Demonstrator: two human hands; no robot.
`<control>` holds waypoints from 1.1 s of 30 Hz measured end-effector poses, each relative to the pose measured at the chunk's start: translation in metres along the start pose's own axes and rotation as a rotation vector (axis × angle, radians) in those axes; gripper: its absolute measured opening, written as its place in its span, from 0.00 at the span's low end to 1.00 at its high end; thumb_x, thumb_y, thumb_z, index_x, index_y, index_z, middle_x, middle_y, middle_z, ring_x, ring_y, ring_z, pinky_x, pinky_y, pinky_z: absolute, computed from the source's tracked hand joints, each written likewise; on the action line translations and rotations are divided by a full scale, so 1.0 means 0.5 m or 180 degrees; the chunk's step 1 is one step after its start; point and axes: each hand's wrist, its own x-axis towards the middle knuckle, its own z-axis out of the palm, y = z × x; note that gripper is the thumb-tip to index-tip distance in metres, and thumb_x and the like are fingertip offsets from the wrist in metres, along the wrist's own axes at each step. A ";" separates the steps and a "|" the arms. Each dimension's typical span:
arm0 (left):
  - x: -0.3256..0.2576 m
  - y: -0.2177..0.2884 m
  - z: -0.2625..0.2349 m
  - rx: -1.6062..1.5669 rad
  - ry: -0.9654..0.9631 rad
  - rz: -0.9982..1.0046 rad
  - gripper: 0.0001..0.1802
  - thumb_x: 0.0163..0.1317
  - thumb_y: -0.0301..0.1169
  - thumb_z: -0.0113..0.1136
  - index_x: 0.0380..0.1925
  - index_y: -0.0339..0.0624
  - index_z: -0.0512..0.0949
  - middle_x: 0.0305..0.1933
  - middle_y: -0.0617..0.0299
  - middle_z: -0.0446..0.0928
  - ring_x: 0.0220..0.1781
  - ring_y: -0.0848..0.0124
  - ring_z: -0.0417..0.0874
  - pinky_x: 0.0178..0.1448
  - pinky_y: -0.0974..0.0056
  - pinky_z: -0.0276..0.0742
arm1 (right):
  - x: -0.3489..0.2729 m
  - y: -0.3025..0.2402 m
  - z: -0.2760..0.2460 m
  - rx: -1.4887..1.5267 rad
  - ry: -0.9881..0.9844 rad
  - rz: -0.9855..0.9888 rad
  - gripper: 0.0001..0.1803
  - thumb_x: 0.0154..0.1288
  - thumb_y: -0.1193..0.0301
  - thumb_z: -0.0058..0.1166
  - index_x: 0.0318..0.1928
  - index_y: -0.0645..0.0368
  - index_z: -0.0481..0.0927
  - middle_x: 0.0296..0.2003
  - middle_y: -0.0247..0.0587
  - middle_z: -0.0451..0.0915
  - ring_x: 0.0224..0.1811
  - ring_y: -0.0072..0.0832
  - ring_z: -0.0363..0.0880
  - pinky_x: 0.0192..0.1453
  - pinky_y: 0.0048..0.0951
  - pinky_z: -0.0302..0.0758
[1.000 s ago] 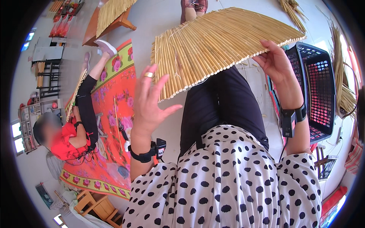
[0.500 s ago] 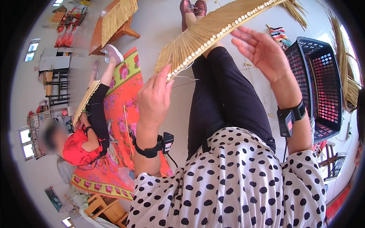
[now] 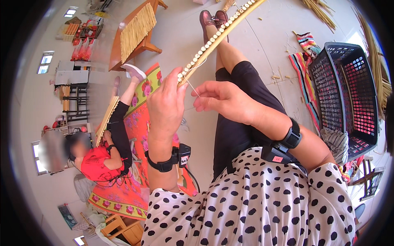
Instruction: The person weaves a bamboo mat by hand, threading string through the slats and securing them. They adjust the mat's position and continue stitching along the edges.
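A mat of straw-coloured reed stalks [image 3: 210, 39] is held up edge-on, its row of round, pale cut ends facing me. A slim yellowish reed [image 3: 219, 41] runs along that row. My left hand [image 3: 166, 100] is closed round the mat's near end, thumb on the right side. From that end a thin white thread [image 3: 192, 87] runs down to my right hand [image 3: 223, 100]. Thumb and fingertips are pinched on the thread there, just right of my left hand. The mat's broad face is mostly out of sight.
A black plastic crate [image 3: 328, 98] stands at the right beside a striped cloth [image 3: 303, 76], with reed bundles [image 3: 320, 14] beyond. At left, a person in red [image 3: 100, 162] sits on a floral mat [image 3: 141, 119] holding a similar piece. Another reed mat [image 3: 139, 30] lies on a wooden table [image 3: 117, 45].
My right hand has come from the mat's far right side, fingers spread, down to the near end and now pinches the thread. The mat has turned from showing its face to edge-on.
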 end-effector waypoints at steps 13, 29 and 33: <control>0.008 -0.018 -0.013 -0.0112 0.0169 -0.0059 0.16 0.61 0.27 0.59 0.50 0.39 0.75 0.36 0.51 0.80 0.32 0.57 0.82 0.36 0.58 0.75 | -0.075 -0.023 -0.028 -0.2524 0.1024 -0.0754 0.11 0.63 0.77 0.54 0.46 0.63 0.77 0.47 0.47 0.76 0.33 0.27 0.81 0.41 0.26 0.77; -0.006 -0.027 -0.029 0.0035 -0.0073 0.0086 0.19 0.57 0.25 0.62 0.50 0.41 0.74 0.39 0.52 0.81 0.36 0.55 0.83 0.38 0.58 0.77 | 0.031 -0.165 -0.118 -0.5516 0.1642 -0.2643 0.29 0.44 0.68 0.69 0.51 0.49 0.76 0.56 0.30 0.73 0.70 0.37 0.58 0.71 0.50 0.56; -0.014 -0.038 -0.024 0.0093 -0.0080 0.0291 0.20 0.55 0.25 0.63 0.49 0.42 0.75 0.41 0.53 0.81 0.36 0.56 0.82 0.38 0.58 0.77 | 0.046 -0.145 -0.131 -0.5516 0.0941 -0.2682 0.14 0.50 0.66 0.65 0.36 0.53 0.76 0.35 0.29 0.77 0.52 0.33 0.74 0.63 0.42 0.64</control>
